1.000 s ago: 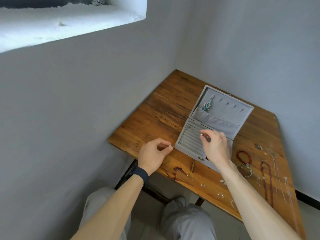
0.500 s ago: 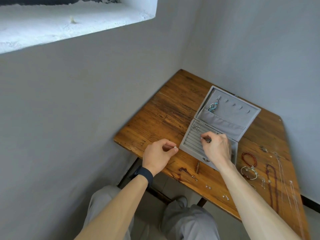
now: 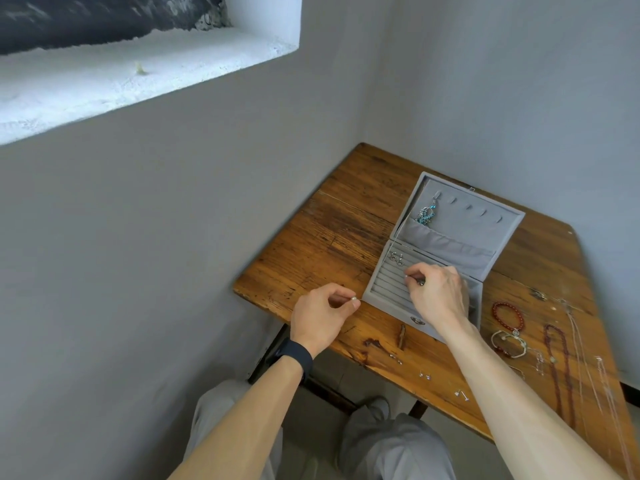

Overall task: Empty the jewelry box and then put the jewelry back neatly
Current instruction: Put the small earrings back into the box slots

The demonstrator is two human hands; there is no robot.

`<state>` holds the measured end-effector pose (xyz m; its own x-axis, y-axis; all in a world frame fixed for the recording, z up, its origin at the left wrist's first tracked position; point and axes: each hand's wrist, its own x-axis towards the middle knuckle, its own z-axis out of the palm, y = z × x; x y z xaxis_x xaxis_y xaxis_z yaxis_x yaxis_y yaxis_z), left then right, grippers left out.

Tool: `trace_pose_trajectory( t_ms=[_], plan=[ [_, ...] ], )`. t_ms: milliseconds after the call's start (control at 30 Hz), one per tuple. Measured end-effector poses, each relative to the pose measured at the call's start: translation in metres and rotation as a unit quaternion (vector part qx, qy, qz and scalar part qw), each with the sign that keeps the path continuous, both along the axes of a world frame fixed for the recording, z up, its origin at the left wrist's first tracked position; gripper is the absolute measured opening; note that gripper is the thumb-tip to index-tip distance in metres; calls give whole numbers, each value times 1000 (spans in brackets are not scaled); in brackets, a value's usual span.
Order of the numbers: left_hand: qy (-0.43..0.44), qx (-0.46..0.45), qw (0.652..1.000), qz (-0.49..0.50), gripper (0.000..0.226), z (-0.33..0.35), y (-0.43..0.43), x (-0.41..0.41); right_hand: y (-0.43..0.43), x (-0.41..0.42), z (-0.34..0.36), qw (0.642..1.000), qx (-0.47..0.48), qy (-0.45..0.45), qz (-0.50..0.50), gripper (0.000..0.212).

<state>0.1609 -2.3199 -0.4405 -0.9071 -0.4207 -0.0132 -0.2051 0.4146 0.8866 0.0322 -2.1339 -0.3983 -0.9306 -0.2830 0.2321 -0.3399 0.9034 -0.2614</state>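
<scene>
A grey velvet jewelry box [image 3: 446, 244] stands open on the wooden table [image 3: 332, 244]. A turquoise pendant [image 3: 426, 213] hangs from a hook in its lid. Small silver earrings [image 3: 396, 258] sit at the back left of the ring-slot tray. My left hand [image 3: 320, 315] pinches a small pearl earring [image 3: 354, 299] just left of the box. My right hand [image 3: 438, 294] is over the ring slots and pinches another small earring [image 3: 406, 277] against them.
To the right of the box lie a red bead bracelet [image 3: 507, 315], a white bracelet [image 3: 509, 342], a dark red bead necklace [image 3: 561, 368] and thin silver chains [image 3: 588, 358]. Small stud earrings [image 3: 462, 394] lie near the front edge. Grey walls close in behind and left.
My right hand has dropped a little lower onto the ring slots with its earring. The left hand keeps its pinch beside the box. The camera has shifted slightly.
</scene>
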Motion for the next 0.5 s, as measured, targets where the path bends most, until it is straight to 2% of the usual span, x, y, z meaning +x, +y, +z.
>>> trace_pose_trajectory(
  t_ms=[167,300,500],
  plan=[
    [-2,11,1000,3,15,3,0,2,-3,-3,2,1000,10,-16,0,13],
    [3,25,1000,-5,13,5,-2,3,0,-1,4,1000,14,-15,6,23],
    [19,132,991,-1,11,14,-13,7,37,20,-13,996,-73,43,-9,26]
  ],
)
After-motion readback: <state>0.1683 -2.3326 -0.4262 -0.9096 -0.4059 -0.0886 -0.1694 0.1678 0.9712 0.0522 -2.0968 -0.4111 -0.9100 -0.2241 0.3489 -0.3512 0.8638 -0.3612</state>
